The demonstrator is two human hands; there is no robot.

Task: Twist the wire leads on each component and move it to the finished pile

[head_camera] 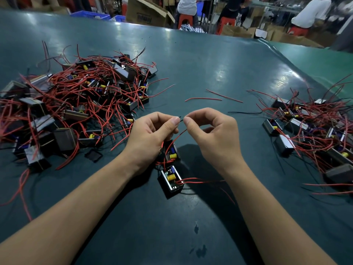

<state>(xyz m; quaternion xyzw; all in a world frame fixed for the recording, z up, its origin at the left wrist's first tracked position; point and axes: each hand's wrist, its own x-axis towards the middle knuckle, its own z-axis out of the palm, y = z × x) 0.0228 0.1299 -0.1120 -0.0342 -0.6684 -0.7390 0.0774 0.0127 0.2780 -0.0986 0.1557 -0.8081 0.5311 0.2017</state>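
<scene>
My left hand [152, 134] holds a small black component [172, 151] with a yellow part and pinches its black wire lead [181, 120] between thumb and forefinger. My right hand [212, 134] pinches the tip of the same lead just to the right. A red lead [176, 137] curves from the component up between the hands. A second component [171, 179] lies on the table below them, its red wires trailing right. A big tangled pile of components [76, 104] sits at the left. A smaller pile [309, 129] sits at the right.
The green table [191, 64] carries loose red wire pieces [223, 95] and a black wire [244, 112] beyond my hands. A small black square piece [93, 155] lies near the left pile. Cardboard boxes, blue crates, red stools and seated people are behind the table's far edge.
</scene>
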